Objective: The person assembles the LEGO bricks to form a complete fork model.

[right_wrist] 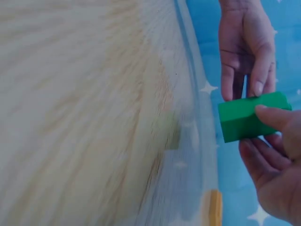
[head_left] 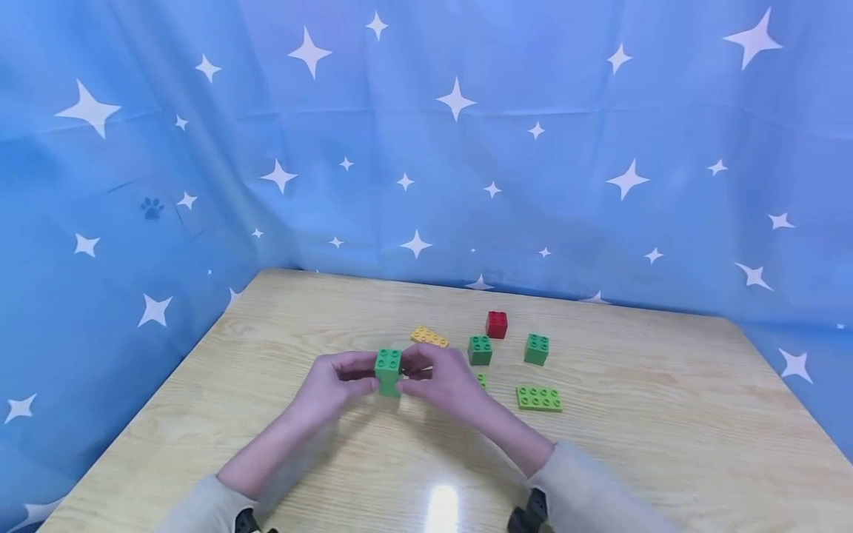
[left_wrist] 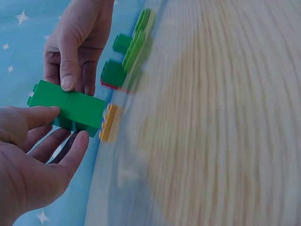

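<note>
Two green toy bricks point(head_left: 389, 373) are stacked one on the other, with the studs up and a seam showing between them in the left wrist view. My left hand point(head_left: 338, 385) pinches the stack from the left side, with thumb and fingers on its faces. From the right side, my right hand point(head_left: 440, 374) holds the same stack. In the right wrist view the green bricks point(right_wrist: 251, 115) lie between both hands' fingertips, and the underside of the stack is hidden in the head view.
Beyond my right hand stand a red brick point(head_left: 496, 324) and two green bricks, one to the left point(head_left: 480, 350) and one to the right point(head_left: 536, 349). A yellow plate brick point(head_left: 429, 337) lies behind the hands. A lime plate brick point(head_left: 539, 398) lies right; another is partly hidden.
</note>
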Demonstrator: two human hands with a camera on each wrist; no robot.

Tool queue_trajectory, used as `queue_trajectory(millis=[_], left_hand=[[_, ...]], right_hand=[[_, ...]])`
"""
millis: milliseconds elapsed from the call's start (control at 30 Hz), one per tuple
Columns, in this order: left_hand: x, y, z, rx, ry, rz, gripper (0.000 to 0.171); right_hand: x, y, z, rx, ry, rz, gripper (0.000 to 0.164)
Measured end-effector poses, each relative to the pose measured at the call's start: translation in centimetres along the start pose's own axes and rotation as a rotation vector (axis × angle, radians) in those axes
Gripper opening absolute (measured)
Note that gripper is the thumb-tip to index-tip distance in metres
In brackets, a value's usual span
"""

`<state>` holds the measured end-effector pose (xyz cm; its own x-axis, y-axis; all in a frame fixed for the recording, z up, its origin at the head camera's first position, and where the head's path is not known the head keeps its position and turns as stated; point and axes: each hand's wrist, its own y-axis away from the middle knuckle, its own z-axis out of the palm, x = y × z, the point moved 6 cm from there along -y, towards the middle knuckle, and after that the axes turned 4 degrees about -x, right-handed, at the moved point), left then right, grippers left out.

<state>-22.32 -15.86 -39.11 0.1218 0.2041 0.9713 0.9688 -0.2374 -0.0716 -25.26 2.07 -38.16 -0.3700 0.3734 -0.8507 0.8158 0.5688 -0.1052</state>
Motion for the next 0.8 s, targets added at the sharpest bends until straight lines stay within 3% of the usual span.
queue_trajectory(millis=[300, 533, 800], left_hand=[[-1.8, 0.2, -2.7, 0.058, 0.064, -0.082, 0.051], [-2.4, 0.0, -2.8, 0.038, 0.071, -0.094, 0.049], [-2.8, -0.3, -3.2, 0.048, 0.064, -0.083, 0.049]], right_hand=[[0.0, -2.9, 2.4, -0.013, -0.01, -0.005, 0.032], [0.6, -3.3, 3.0, 0.001, 0.018, 0.046, 0.032], [0.9, -3.9, 3.6, 0.013, 0.003, 0.034, 0.03]])
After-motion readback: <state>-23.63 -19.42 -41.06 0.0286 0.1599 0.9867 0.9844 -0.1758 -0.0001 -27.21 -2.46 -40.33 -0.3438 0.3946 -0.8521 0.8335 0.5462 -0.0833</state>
